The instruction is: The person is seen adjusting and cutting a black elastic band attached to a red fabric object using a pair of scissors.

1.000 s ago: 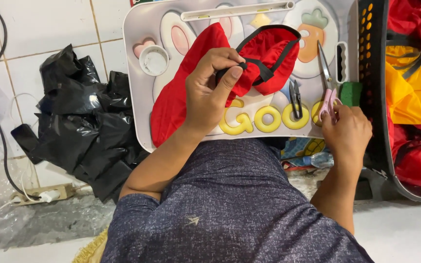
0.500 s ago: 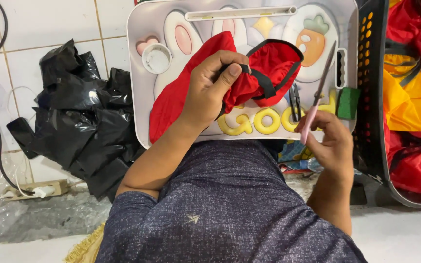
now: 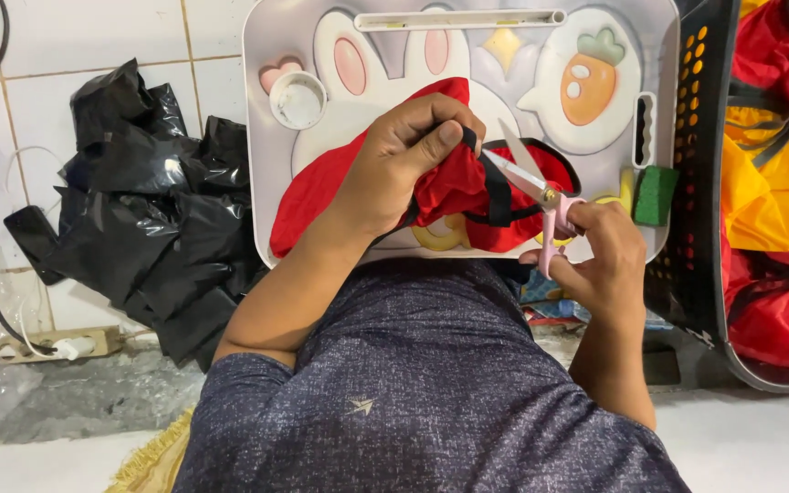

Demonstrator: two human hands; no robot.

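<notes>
Floor: white tiles (image 3: 93,55) under me, with a crumpled black plastic bag (image 3: 152,215) on my left and a white plug adapter (image 3: 70,347) near its lower edge.
Tray: a grey lap tray (image 3: 659,36) with rabbit and carrot shapes lies across my knees; a small white cup (image 3: 299,99) sits in its round recess.
Red cloth: the red cloth (image 3: 321,196) with a black strap (image 3: 498,192) lies bunched on the tray's middle.
Left hand: my left hand (image 3: 404,160) pinches the cloth's gathered fold, thumb pressed on top.
Right hand: my right hand (image 3: 600,251) is curled through the pink handles of the scissors (image 3: 541,192); the blades are parted, tips pointing at the strap.
Sponge: a green sponge (image 3: 656,194) rests at the tray's right edge.
Basket: a black basket (image 3: 700,137) on my right holds red and yellow fabric (image 3: 769,201).
</notes>
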